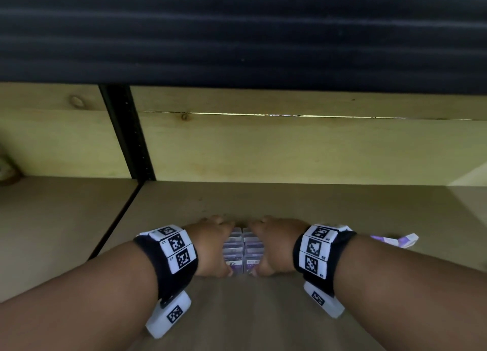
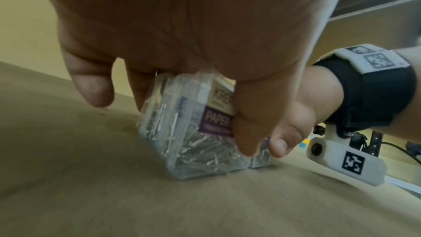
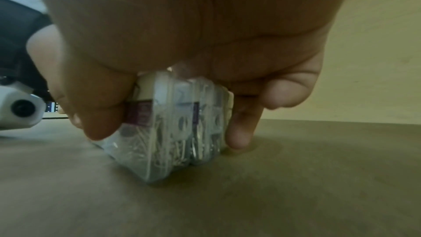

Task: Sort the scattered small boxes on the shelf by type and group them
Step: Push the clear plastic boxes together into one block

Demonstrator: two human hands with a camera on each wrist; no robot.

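A block of several clear plastic paper clip boxes [image 1: 243, 250] with purple labels stands in two rows on the brown shelf board [image 1: 303, 206]. My left hand [image 1: 224, 246] grips the left row, thumb on the near end and fingers curled over the far end. My right hand [image 1: 263, 246] grips the right row the same way. In the left wrist view my left hand [image 2: 193, 123] clasps a paper clip box [image 2: 200, 156] full of silver clips. From the right wrist, my right hand [image 3: 168, 136] clamps the row of boxes [image 3: 159, 159] that rests on the board.
A white and purple carton [image 1: 398, 240] lies on the shelf behind my right wrist. A black upright post [image 1: 129, 134] divides the pale wooden back wall [image 1: 290, 150]. A dark shelf underside [image 1: 237, 29] hangs overhead. Something blurred sits at the far left edge [image 1: 8, 166].
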